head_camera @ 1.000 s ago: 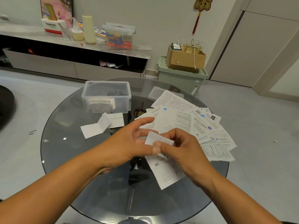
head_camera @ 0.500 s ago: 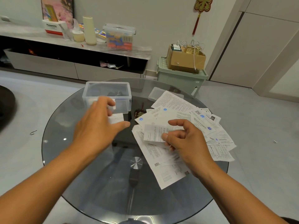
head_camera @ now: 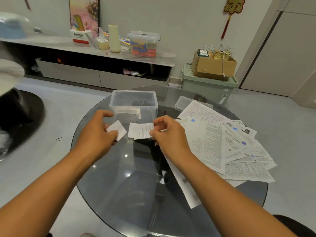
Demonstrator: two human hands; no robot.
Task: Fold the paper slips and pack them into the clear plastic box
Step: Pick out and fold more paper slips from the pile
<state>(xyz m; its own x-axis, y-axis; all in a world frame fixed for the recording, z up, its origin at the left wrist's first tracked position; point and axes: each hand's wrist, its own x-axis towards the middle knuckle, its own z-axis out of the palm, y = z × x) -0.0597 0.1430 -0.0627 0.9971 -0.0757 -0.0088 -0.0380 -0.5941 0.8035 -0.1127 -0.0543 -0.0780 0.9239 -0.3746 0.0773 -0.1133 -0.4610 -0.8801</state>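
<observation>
Now left hand (head_camera: pixel 95 134) pinches blank slip (head_camera: pixel 117 130); right hand (head_camera: pixel 168 134) pinches printed slip (head_camera: pixel 141 130).

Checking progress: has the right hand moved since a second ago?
Yes. The right hand moved away from the person toward the clear plastic box, carrying a paper slip.

Round glass table (head_camera: pixel 119 194) near. Far left, a long shelf (head_camera: pixel 89 50) carries a cream bottle (head_camera: pixel 114 38) and a lidded tub (head_camera: pixel 143 43), contents blurry, maybe toys. Far right, cardboard box (head_camera: pixel 213 67) atop green bin (head_camera: pixel 207 86). Red ornament (head_camera: pixel 230 12) on wall.
</observation>
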